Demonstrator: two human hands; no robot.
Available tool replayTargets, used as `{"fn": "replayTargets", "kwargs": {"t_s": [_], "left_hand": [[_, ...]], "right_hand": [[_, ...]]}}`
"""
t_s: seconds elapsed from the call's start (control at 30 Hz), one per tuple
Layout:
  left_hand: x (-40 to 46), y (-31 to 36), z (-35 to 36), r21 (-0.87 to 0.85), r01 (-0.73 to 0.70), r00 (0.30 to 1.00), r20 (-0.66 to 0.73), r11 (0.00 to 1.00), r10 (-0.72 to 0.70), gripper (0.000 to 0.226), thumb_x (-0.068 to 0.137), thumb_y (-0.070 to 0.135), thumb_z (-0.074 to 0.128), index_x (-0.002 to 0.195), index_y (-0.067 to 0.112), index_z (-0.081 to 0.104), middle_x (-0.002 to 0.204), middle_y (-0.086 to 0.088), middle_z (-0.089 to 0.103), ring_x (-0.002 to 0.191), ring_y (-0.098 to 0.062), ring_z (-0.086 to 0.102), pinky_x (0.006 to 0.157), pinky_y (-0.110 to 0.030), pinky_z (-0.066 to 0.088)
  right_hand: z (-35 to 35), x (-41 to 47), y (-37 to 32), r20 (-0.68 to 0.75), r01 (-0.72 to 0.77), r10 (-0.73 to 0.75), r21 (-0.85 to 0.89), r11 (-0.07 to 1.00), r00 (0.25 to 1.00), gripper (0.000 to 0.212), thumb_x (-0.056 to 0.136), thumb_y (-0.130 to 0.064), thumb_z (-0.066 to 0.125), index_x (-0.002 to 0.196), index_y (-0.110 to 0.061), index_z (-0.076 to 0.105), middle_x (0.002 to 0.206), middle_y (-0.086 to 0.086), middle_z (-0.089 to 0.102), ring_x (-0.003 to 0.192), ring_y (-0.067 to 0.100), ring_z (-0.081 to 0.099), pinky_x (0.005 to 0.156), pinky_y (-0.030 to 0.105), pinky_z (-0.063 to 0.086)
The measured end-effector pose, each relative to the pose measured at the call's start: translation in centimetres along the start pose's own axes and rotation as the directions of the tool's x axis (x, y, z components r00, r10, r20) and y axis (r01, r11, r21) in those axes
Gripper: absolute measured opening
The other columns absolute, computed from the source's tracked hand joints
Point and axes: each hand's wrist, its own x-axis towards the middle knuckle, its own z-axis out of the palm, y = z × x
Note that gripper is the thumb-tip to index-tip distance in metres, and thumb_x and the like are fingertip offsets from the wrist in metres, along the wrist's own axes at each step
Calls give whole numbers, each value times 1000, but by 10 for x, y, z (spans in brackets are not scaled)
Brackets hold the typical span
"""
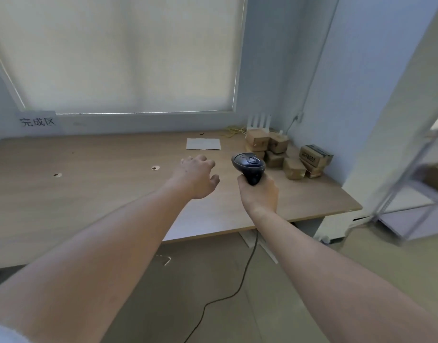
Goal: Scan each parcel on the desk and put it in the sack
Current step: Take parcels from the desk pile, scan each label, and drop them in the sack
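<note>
Wooden desk [89,189] under blinded window, pale walls, metal shelving at right. Paper sign with printed characters [37,121] taped at back left; white sheet [203,144] lying flat near back edge.

Right hand [258,193] wrapped around grip of black scanner [248,164], head aimed toward back right corner; cable trailing down to floor. Left hand [196,177] over desktop, fingers loosely curled, holding nothing, reaching toward pile.

Parcels [284,155]: brown cardboard boxes heaped in back right corner, well apart from both hands. Count roughly eight visible; exact figure uncertain, some stacked behind others. Scanner: one. Sack: not in view.

Step judged: start of a scan cycle, no parcel picked yet. Next move likely calls for left hand to reach farther right, take one box off pile, turn label toward scanner head.
</note>
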Motion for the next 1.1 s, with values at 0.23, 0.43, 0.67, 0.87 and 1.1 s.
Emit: {"fn": "replayTargets", "kwargs": {"t_s": [0.23, 0.43, 0.67, 0.87, 1.1], "left_hand": [[105, 71, 24, -44, -121, 993, 10, 992, 121, 52, 103, 52, 44, 144, 22, 54, 146, -5, 51, 132, -35, 48, 105, -45, 44], [217, 112, 61, -61, -219, 975, 34, 974, 221, 49, 101, 51, 47, 139, 22, 56, 139, -7, 54, 128, -36, 51, 104, -47, 46], [353, 148, 110, -126, -336, 932, 95, 933, 349, 49, 100, 50, 49, 141, 22, 55, 139, -6, 53, 127, -38, 52, 103, -49, 47], [429, 188, 150, -139, -405, 886, 184, 903, 426, 45, 103, 47, 50, 141, 22, 55, 138, -6, 52, 124, -35, 53, 100, -46, 48], [502, 250, 197, -133, -418, 862, 255, 899, 438, 46, 102, 44, 52, 142, 23, 53, 141, -6, 51, 123, -34, 54, 100, -48, 50]], "right_hand": [[-37, 94, 43, -83, -38, 41, 38, 999, 996, 17, 93, -38, 69, 95, -21, 71, 92, 2, 75, 93, 25, 68, 78, 33, 50], [-37, 190, 80, -160, -77, 81, 33, 996, 984, 18, 92, -42, 71, 97, -25, 72, 92, -3, 75, 91, 21, 70, 81, 36, 56], [-19, 298, 114, -257, -174, 184, 62, 983, 949, 12, 90, -37, 77, 87, -31, 66, 92, -3, 76, 92, 21, 71, 84, 36, 59], [-23, 372, 145, -278, -284, 306, 117, 952, 911, 13, 90, -35, 76, 94, -24, 72, 90, 0, 75, 87, 20, 72, 73, 30, 54], [-45, 458, 208, -263, -374, 401, 146, 916, 878, 16, 92, -36, 76, 92, -21, 70, 91, 1, 75, 82, 16, 70, 60, 25, 48]]}}
